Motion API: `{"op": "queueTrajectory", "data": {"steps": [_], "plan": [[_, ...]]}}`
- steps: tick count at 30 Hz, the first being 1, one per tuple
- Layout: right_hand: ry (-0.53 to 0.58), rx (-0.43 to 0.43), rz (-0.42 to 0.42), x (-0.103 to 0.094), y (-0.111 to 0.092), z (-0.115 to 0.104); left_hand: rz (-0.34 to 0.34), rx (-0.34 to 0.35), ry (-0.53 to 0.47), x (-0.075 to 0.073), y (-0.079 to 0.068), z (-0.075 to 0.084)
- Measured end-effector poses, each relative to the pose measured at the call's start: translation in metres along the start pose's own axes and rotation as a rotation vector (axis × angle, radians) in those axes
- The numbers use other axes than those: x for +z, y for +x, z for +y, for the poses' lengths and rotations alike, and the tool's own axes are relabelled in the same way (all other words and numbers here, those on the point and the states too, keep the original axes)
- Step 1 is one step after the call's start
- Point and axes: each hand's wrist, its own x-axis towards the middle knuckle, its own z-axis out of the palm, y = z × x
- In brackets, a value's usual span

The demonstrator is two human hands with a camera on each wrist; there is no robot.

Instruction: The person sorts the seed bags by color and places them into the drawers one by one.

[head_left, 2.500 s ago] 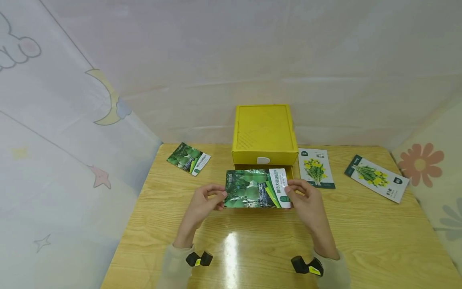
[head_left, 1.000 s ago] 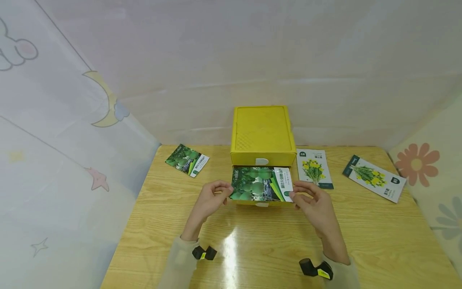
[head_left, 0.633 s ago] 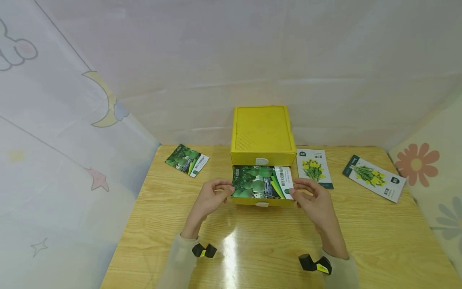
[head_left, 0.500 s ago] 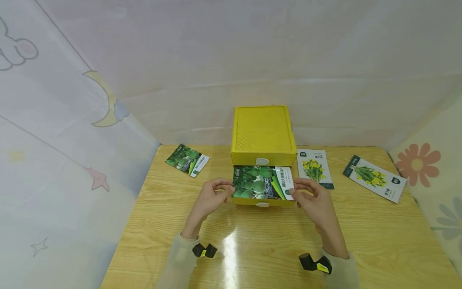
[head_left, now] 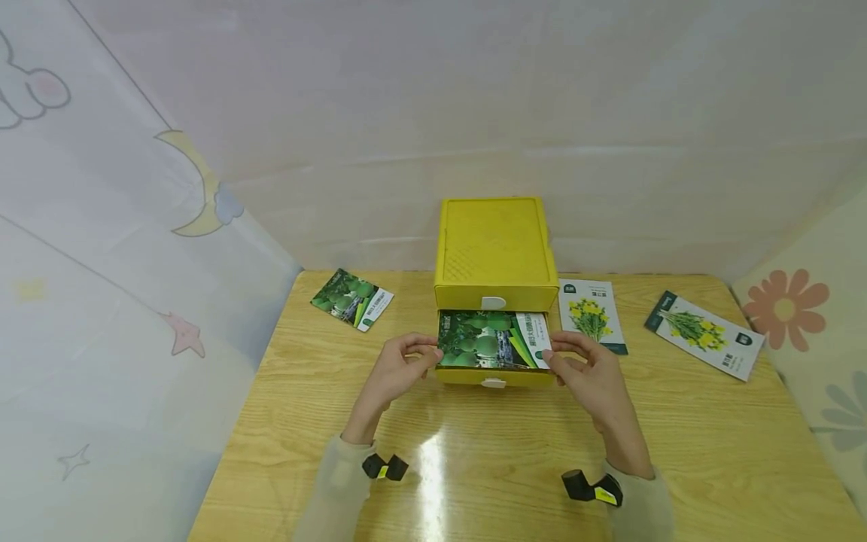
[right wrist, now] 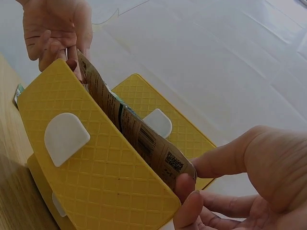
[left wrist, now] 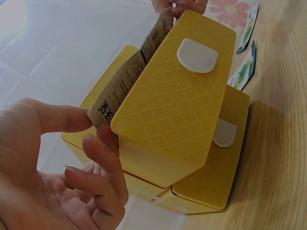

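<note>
A green-and-white seed packet [head_left: 491, 340] lies level at the mouth of a pulled-out yellow drawer [head_left: 467, 376]. My left hand [head_left: 404, 367] pinches the packet's left end between thumb and fingers. At its right end, my right hand [head_left: 588, 376] pinches the packet the same way. From the left wrist view, the packet's brown printed back [left wrist: 129, 79] dips behind the front of the drawer [left wrist: 168, 96]. In the right wrist view, the packet [right wrist: 139, 132] stands partly above the drawer front's edge, a QR code near my right fingertips. The drawer's inside is hidden by the packet.
The yellow drawer box [head_left: 497, 241] stands against the back wall, with another drawer below the pulled-out one. A matching green packet [head_left: 352, 299] lies to its left. Yellow-flower packets lie to its right, one close [head_left: 592, 316] and one farther off [head_left: 704, 335].
Both hands have carried the packet slightly away from me and down, from above the drawer into its mouth. The drawer's front and white handle now show below it.
</note>
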Motion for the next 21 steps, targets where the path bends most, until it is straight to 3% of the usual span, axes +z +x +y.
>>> {"op": "queueTrajectory", "data": {"steps": [8,21], "plan": [[-0.027,0.010,-0.011,-0.0001,0.0026,0.0007,-0.024,0.016,-0.039,-0.0007,0.0027,0.0025],[-0.072,-0.018,0.029,0.0005,0.0088,0.0031,0.025,0.030,-0.027,0.0002,0.0056,-0.0015]]}}
